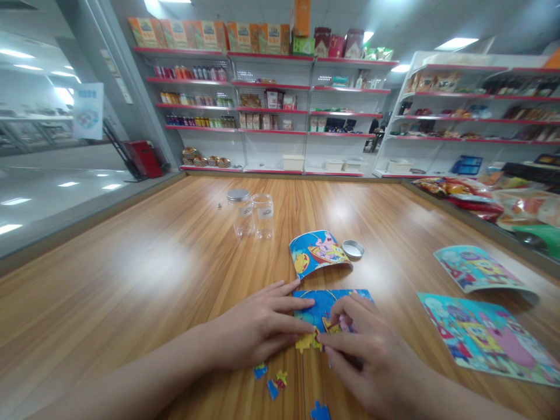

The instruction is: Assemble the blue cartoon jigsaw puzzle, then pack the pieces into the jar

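Two hands [262, 324] [371, 344] on one puzzle [322, 308]

1. Table [166, 280]: wood-grain top, glossy; pale glare patches.
2. Beyond it: white shelving unit [271, 149], red-edged shelves, stocked. Second shelving unit [437, 153] at right, likewise.
3. Left: grey pillar [102, 64]; red box [147, 158] near base.
4. Floor [56, 201]: grey, shiny, reflecting lights.
5. Ceiling light [457, 44]: rectangular, lit white.

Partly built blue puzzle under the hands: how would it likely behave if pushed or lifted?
The puzzle likely slides if pushed, since it lies flat on the smooth-looking table. Lifted, it could sag or separate: its lower edge shows jigsaw tabs.
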The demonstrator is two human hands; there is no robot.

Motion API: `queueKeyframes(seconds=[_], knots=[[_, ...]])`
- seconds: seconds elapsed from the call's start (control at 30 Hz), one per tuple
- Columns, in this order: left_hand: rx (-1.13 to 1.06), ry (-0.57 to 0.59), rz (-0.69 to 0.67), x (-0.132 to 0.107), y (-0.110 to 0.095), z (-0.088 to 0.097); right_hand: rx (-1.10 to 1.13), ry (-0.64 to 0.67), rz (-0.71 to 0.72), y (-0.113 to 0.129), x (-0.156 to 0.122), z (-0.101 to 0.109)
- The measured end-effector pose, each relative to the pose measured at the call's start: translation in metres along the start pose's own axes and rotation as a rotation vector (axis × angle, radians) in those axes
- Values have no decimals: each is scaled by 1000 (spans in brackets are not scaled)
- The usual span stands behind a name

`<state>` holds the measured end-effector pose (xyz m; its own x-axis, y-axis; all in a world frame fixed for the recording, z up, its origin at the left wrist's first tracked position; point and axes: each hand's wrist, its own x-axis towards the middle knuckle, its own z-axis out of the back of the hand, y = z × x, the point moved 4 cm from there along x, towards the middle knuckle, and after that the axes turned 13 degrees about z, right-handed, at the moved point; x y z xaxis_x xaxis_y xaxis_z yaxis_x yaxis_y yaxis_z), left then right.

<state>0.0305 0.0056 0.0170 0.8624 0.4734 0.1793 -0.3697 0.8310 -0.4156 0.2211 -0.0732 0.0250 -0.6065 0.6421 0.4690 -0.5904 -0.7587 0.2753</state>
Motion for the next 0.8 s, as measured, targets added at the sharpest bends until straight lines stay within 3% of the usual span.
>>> queueKeyframes(seconds=[0.27,0.5,0.7,0.8], knots=[[-71,8,27,0,2,0,59,-112,-16,-2,-4,5],[-523,15,133,-2,20,13,101,-17,-22,-2,-2,1],[-405,309,85,-8,26,33,109,40,-69,-3,-3,0],[-328,373,61,-9,23,37,108,46,-67,-4,-4,-1]])
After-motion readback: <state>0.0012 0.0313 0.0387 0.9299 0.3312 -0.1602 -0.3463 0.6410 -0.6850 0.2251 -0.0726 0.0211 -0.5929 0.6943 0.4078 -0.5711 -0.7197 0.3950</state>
